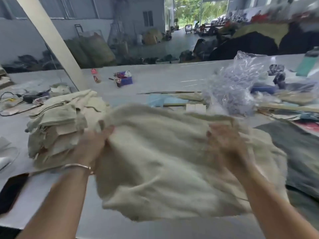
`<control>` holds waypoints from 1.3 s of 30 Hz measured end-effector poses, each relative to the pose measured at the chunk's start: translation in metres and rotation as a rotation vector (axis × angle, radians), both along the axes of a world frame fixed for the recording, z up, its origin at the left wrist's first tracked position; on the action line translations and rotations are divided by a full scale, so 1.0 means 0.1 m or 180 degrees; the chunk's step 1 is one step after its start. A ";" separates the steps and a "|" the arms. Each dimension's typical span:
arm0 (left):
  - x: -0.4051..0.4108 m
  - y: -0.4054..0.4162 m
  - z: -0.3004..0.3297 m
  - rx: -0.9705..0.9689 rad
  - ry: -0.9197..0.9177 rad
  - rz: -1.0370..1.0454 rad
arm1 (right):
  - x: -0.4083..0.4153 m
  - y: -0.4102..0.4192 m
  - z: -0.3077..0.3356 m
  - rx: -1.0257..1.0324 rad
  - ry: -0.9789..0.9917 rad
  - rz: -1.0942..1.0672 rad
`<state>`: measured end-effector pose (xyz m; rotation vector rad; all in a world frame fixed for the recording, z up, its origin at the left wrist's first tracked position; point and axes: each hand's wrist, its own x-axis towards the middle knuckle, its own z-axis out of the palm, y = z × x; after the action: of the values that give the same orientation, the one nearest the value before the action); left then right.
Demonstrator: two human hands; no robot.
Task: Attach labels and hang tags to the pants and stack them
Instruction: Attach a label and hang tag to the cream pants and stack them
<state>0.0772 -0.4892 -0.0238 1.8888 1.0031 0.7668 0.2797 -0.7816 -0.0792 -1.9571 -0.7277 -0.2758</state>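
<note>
Here both hands grip the top edge of the pants (pixel 169 163), left hand (pixel 93 144) and right hand (pixel 224 144) apart, probably to keep the cloth spread. The pants hang over the table (pixel 155 78) just right of the stack (pixel 58 128), likely so each finished pair lands there.

Both forearms were cut off by the bottom edge. The right hand (pixel 226 142) was smeared by motion blur, its grip left unclear.

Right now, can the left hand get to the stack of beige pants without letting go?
Probably yes. The left hand grips the held pants right beside the stack of beige pants, with nothing between them. Motion blur hides the exact gap.
</note>
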 end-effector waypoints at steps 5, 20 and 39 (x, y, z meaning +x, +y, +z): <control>-0.44 0.33 -1.79 -0.0394 0.1803 0.0110 | -0.48 0.26 -1.67 -0.3357 0.0481 0.0515; -0.14 1.10 -2.02 0.0835 0.1766 0.0612 | -0.48 0.84 -1.52 -0.2725 0.0390 -0.0130; 0.35 -0.63 -1.92 0.0026 0.0632 -0.1614 | -0.50 0.19 -0.92 -0.0285 0.1923 -0.0835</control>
<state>0.1120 -0.5522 -0.2159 2.1315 0.5885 0.2907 0.2295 -0.7630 -0.1707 -2.0675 -0.0917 0.1960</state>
